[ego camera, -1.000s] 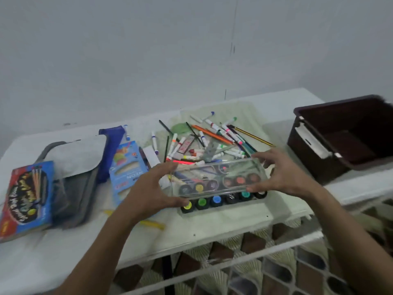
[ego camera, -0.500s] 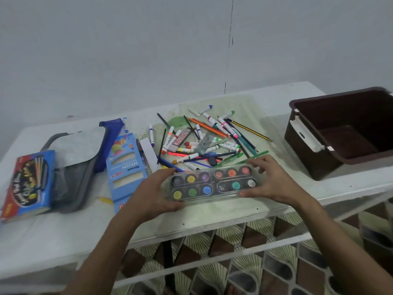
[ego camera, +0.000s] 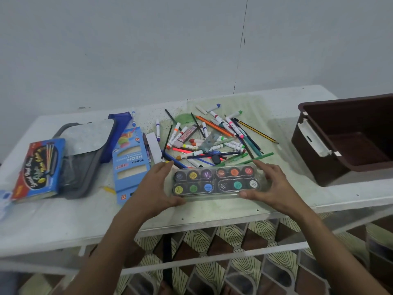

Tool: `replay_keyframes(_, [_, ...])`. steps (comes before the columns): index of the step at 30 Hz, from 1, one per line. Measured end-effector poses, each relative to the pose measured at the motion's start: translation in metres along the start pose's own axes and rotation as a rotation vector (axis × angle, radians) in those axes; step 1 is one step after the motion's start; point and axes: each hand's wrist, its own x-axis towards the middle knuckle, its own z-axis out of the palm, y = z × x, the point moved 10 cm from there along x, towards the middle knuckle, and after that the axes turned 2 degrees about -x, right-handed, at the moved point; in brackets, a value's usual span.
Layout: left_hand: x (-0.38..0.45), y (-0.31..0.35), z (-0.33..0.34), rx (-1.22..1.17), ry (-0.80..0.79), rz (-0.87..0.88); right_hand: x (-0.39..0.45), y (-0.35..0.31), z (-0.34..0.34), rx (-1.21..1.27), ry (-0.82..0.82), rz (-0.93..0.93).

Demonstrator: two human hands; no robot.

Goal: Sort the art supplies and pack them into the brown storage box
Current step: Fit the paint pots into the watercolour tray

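Paint set [ego camera: 215, 182], one clear case with twelve pots, sits flat at the table's [ego camera: 212, 211] near edge, left hand [ego camera: 158, 188] and right hand [ego camera: 273, 185] clamping its two ends with curled fingers. Brown box [ego camera: 348, 137] at far right looks empty, so packing seems barely begun. Left to sort: one loose pile of markers and pencils [ego camera: 212, 138] (too tangled to count), two crayon boxes [ego camera: 38, 169], one grey pouch [ego camera: 85, 154].

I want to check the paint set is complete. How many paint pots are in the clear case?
12, in the clear case held by the left hand and right hand: six in the far row, six in the near row. None seems hidden.
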Motion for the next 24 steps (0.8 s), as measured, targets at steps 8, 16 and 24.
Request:
replay_keyframes(8, [-0.041,-0.021,-0.001,-0.195,0.320,-0.268,-0.019,0.018,-0.016,0.041,0.270,0.075])
replay_keyframes(16, [-0.033,-0.027,0.012,-0.293,0.322,-0.324,-0.018,0.014,-0.015,0.151,0.311,0.009])
replay_keyframes(24, [-0.037,-0.010,0.011,-0.226,0.355,-0.224,-0.018,0.006,-0.006,0.187,0.275,-0.092])
